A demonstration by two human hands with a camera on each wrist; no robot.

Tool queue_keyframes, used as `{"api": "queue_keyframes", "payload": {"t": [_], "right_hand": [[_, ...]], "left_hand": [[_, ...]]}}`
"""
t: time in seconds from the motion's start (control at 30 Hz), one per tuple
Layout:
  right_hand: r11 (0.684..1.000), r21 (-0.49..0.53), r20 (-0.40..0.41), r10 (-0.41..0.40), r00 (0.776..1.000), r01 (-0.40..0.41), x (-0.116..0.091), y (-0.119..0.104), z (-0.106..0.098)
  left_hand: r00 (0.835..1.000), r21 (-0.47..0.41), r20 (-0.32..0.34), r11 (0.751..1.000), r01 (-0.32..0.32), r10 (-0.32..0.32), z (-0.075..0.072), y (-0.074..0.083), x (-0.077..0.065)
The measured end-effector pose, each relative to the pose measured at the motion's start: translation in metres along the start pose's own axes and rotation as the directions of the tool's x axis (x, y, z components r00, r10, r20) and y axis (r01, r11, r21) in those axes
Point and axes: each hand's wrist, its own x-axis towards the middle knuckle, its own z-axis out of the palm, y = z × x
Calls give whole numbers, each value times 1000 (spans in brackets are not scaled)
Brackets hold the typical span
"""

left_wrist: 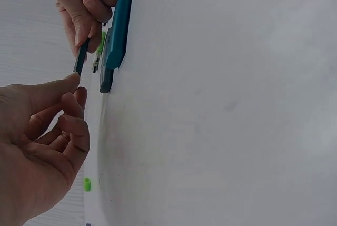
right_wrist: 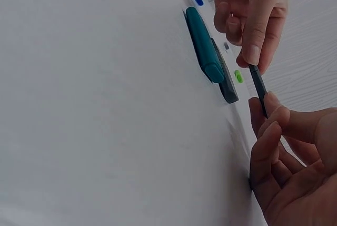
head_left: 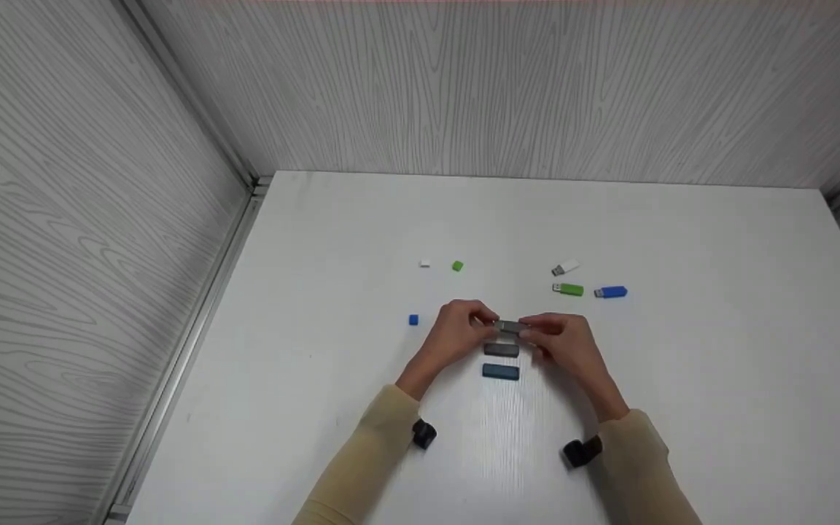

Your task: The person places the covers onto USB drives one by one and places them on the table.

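Observation:
Between both hands is a small dark grey USB stick, closed at both ends as far as it shows. My left hand pinches its left end between thumb and fingertips. The other end is pinched by my right hand. The right wrist view shows the held USB stick with a seam near the left fingertips. Just below the hands, another dark grey stick lies on the table, with a teal-blue stick parallel to it and nearer the body.
Beyond the right hand lie a white USB stick, a green one and a blue one, their metal plugs bare. Left of centre are small caps: white, green and blue. Panels border the white table.

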Motion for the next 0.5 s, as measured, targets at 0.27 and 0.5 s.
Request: {"api": "queue_keyframes", "payload": {"t": [0.27, 0.5], "right_hand": [[999, -20, -18, 24, 1000, -24, 1, -1, 3], [999, -42, 3, 12, 1000, -11, 3, -2, 1]], "left_hand": [[1000, 17, -4, 1000, -1, 1, 1, -1, 1], [1000, 15, 5, 1000, -15, 15, 1, -3, 2]]}}
